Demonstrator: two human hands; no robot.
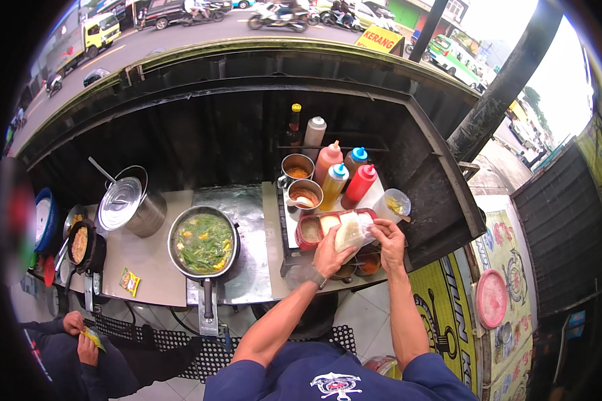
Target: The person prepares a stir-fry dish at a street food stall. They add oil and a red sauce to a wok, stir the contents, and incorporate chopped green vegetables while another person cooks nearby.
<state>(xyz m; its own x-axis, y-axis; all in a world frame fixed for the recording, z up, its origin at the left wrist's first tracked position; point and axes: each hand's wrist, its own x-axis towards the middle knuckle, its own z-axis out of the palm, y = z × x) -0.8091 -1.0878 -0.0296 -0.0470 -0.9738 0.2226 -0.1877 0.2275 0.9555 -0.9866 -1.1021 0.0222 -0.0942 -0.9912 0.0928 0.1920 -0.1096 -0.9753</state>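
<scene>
A clear plastic bag of white powder or grains (348, 234) is held over the red seasoning box (307, 244) on the right of the counter. My left hand (331, 254) grips the bag's full lower part from the left. At the bag's loose upper end, the fingers of my right hand (389, 239) pinch the plastic. The seasoning box has compartments with pale contents, and the bag hides part of it. Just behind stand a steel cup with a white spoon (305, 196), a yellow squeeze bottle (334, 188) and a red squeeze bottle (358, 186).
A frying pan of greens in liquid (204, 243) sits left of me, its handle towards me. Beyond it are a lidded steel pot (140, 210), a noodle packet (129, 282) and a small dark pan (79, 245). Another person's hands (83, 336) hold a yellow packet at lower left.
</scene>
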